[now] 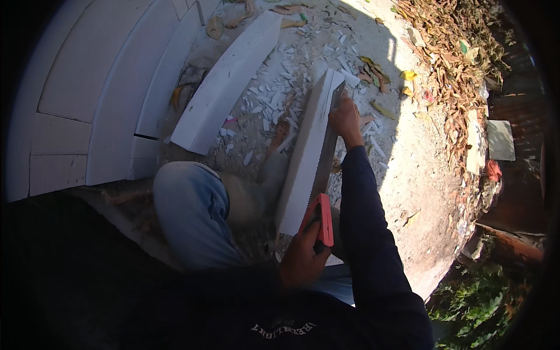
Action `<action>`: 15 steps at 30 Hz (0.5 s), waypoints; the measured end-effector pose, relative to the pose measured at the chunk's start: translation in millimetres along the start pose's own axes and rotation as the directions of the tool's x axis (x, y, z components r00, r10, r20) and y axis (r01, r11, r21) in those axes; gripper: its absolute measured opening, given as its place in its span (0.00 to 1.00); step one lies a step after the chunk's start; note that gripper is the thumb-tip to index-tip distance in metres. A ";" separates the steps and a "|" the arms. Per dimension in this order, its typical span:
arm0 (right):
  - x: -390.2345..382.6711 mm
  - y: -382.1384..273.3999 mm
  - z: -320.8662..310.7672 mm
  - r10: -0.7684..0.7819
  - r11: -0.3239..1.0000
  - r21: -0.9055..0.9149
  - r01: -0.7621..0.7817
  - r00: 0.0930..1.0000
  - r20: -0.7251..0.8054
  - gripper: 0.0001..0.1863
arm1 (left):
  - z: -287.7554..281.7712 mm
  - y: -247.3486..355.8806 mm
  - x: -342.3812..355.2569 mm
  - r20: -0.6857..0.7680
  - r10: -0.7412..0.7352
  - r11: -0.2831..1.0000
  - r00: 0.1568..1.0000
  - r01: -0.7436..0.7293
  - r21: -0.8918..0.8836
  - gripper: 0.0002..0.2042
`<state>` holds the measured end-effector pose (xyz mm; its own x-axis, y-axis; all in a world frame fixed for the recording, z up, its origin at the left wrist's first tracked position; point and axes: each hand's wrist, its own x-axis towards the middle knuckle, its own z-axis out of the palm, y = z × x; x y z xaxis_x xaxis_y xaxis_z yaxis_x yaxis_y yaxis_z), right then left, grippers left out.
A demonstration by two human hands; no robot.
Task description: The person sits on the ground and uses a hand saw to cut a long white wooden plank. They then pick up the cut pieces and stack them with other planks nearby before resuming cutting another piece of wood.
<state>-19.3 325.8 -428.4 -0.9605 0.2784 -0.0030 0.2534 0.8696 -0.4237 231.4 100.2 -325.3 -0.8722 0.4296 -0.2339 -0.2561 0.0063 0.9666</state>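
Observation:
A hand saw point(324, 166) with a red and black handle lies lengthwise along a long white block point(306, 149), its toothed edge toward the left. My left hand point(302, 259) is closed round the saw's handle at the near end. Farther out, my right hand point(347, 119) grips the far end of the blade, close to the block's far end. The block slants away from me beside my bent leg. To its left, apart from it, a second white block point(227, 81) with an angled far end lies on the ground.
White chips point(271, 96) litter the ground between the blocks. Large white blocks point(70, 93) are stacked at the left. My jeans-covered knee point(189, 198) is left of the saw. Dry leaves point(449, 76) spread along the right, with a grey slab point(500, 140) and green plants point(478, 306) beyond.

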 end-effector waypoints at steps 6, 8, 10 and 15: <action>60.6 7.9 11.1 0.022 1.000 -0.006 -0.022 1.000 -0.016 0.26 | 5.8 -24.5 65.3 -0.012 0.147 0.986 0.989 -0.146 0.076 0.18; 71.4 12.2 14.8 0.021 1.000 -0.022 -0.021 1.000 -0.014 0.23 | 4.0 -24.1 77.6 -0.019 0.154 0.987 0.988 -0.153 0.051 0.17; 78.6 19.1 18.0 0.014 0.999 -0.047 -0.015 0.999 -0.031 0.21 | 3.9 -24.1 84.0 -0.017 0.153 0.988 0.988 -0.152 0.039 0.16; 87.2 13.6 18.6 0.050 0.998 -0.029 -0.050 0.999 0.000 0.22 | 3.0 -25.2 91.7 -0.042 0.164 0.985 0.986 -0.162 0.065 0.15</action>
<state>-101.7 354.4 -451.2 -0.9465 0.3217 -0.0246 0.3047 0.8661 -0.3962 159.1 142.2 -370.8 -0.9190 0.3869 -0.0759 -0.0843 -0.0048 0.9964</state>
